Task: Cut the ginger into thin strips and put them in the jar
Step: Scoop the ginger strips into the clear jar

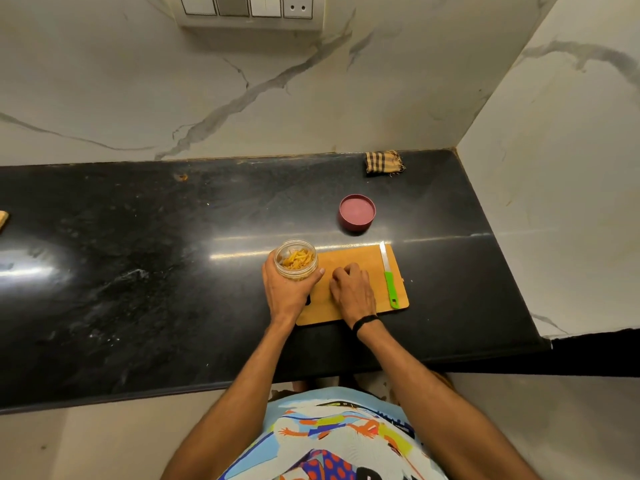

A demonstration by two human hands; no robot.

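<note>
From the head view, the left hand (287,289) grips the clear round plastic jar (294,273), which holds yellow ginger strips (298,260), at the left edge of the wooden cutting board (360,256) on the black stone bench (138,254). The right hand (351,289) rests on the board with its fingers curled down, and I cannot tell if it pinches anything. The green-handled knife (389,278) lies at the board's right side.

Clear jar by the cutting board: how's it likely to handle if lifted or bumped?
Jar looks like thin clear plastic, partly filled with ginger strips: probably light. Lid is off, so tipping would likely spill. Smooth wall may be slippery; left hand wraps it.
</note>
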